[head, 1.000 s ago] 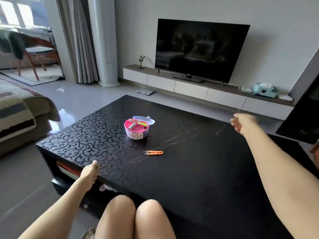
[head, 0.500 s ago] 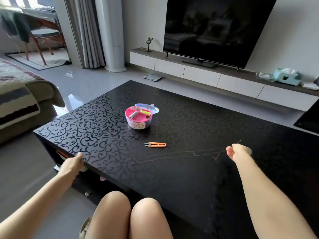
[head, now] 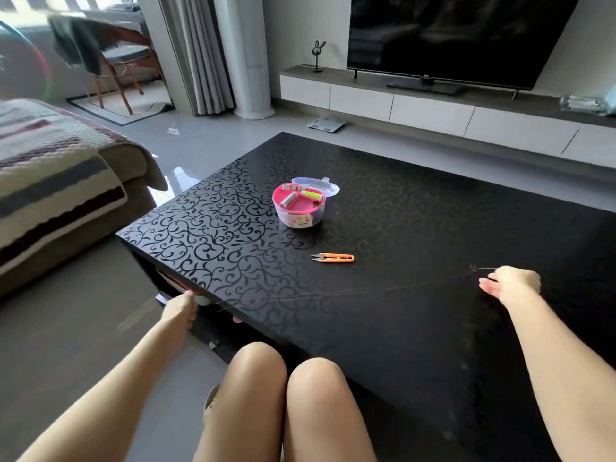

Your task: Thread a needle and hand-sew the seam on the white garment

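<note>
the black coffee table (head: 400, 328) fills the middle of the room, and its glossy scrolled top comes to a near-left corner just ahead of your knees (head: 286, 378). there is open floor on the left between that edge and the sofa (head: 50, 181), and a strip of floor past the far edge in front of the tv cabinet (head: 433, 111).

the pink sewing box (head: 300, 208) sits open toward the far left of the top. the orange snips (head: 333, 258) lie nearer you, well apart from both hands.

a fine thread (head: 333, 294) runs low over the top between your 2 hands. your left hand (head: 180, 306) is just off the near-left corner, fingers curled and pinching 1 end. your right hand (head: 511, 283) is over the right part of the table and grasps the other end.

the thread is faint and fades in places against the black. a thin sliver juts from your right fingers, too fine to tell needle from thread. the table's right edge and the top of the tv (head: 450, 35) are cut off.
</note>
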### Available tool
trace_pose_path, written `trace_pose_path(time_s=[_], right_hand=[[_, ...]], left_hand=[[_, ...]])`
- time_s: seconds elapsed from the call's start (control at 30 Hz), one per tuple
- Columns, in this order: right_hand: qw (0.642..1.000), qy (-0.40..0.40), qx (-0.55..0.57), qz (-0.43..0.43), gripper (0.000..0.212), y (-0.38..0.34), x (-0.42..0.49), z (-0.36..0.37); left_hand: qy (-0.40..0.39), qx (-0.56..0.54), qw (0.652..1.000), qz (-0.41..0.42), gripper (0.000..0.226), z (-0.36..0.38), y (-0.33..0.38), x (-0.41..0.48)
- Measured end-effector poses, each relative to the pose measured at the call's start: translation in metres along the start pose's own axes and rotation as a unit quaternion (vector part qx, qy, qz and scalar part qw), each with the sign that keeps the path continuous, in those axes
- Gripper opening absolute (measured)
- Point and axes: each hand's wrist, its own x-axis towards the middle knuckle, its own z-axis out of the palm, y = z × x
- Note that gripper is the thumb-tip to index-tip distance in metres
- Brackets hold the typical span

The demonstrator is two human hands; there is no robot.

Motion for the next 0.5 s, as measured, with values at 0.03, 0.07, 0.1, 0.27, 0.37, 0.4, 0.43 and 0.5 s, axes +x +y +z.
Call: trace_pose_path(time_s=[0.03,0.07,0.1,0.27,0.37,0.4,0.43,0.5], right_hand=[[0.998,0.037,-0.048,-0.003,0.031,0.0,-0.006,0.002],[0.987,0.094,-0.128,-0.014,0.026,-0.001,-0.011,0.006],[0.974,0.131,-0.18,-0.044,0.023,-0.002,-0.019,0.012],[0.937,0.084,-0.268,-0.209,0.033,0.016,-0.095,0.062],[0.917,-0.009,-0.257,-0.305,0.023,0.04,-0.167,0.09],[0.907,-0.067,-0.244,-0.338,0.019,0.052,-0.191,0.099],[0.895,-0.132,-0.228,-0.36,0.017,0.062,-0.213,0.106],[0.867,-0.258,-0.191,-0.381,0.016,0.083,-0.253,0.119]], left_hand=[[-0.005,0.001,1.0,0.003,0.049,0.002,0.001,-0.003],[-0.013,0.005,1.0,0.001,0.05,0.003,0.002,-0.005],[-0.024,0.006,1.0,-0.006,0.051,0.001,0.002,-0.006],[-0.055,-0.004,0.998,0.013,0.052,-0.005,-0.003,-0.006],[-0.099,-0.005,0.995,-0.007,0.052,-0.007,-0.001,-0.017],[-0.12,-0.002,0.993,-0.019,0.051,-0.008,0.001,-0.021],[-0.143,-0.005,0.989,-0.027,0.051,-0.009,0.004,-0.025],[-0.184,-0.009,0.982,-0.035,0.052,-0.012,0.007,-0.034]])
